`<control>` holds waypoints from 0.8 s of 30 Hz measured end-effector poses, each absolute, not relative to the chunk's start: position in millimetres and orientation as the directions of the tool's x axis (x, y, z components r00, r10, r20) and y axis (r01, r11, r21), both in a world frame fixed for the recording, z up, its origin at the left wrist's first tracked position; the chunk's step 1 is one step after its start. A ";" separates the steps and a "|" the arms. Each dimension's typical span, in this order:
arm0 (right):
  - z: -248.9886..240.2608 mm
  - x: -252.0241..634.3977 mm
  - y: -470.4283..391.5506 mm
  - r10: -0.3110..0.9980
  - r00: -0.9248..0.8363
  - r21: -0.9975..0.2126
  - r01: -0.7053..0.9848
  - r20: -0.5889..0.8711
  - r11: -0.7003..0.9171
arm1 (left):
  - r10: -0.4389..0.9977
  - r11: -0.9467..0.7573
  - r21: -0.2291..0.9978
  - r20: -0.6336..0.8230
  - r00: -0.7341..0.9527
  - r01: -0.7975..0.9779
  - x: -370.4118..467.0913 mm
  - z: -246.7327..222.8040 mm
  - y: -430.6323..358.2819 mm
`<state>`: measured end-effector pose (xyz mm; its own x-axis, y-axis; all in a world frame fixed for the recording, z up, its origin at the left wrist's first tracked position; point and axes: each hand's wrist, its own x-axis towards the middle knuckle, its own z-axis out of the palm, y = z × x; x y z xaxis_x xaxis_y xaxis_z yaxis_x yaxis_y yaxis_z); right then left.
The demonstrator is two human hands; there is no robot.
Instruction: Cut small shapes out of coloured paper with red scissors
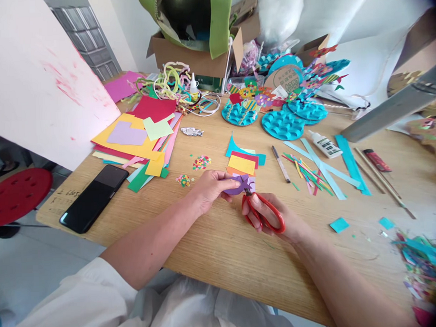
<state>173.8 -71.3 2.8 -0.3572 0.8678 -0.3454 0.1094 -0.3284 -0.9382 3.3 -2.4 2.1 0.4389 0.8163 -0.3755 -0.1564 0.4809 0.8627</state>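
My left hand (214, 188) pinches a piece of purple paper (236, 185) over the front middle of the table. The paper's right side is cut into points. My right hand (273, 211) grips red-handled scissors (268, 218), fingers through the loops, with the blades at the paper's cut edge. Whether the blades are parted is hard to make out. Just beyond lie stacked paper scraps: a yellow piece (241, 163), a red one and a blue one (235, 147). Two small heaps of coloured paper dots (202, 162) sit to the left of these.
A black phone (95, 199) lies at the left edge near stacked coloured paper (131, 130). On the right are a pen (281, 164), paper strips (311, 174), a white glue bottle (325, 144) and a scrap heap (423, 266). Blue egg-tray crafts (283, 125) stand behind.
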 end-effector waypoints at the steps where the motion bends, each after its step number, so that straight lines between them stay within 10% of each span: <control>1: 2.7 173.9 -71.4 0.868 -0.357 -0.938 0.108 -0.345 -0.328 | 0.817 0.481 0.863 -0.377 0.437 -0.156 3.3 2.2 -2.5; 24: -1.2 177.1 -70.3 0.878 -0.353 -0.946 0.112 -0.323 -0.303 | 0.829 0.448 0.884 -0.355 0.432 -0.133 2.8 1.1 -2.6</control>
<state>177.1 -70.3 -1.2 -0.3530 0.8782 -0.3227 0.1120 -0.3028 -0.9465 2.8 -2.6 1.1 0.4321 0.8289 -0.3553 -0.1333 0.4484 0.8839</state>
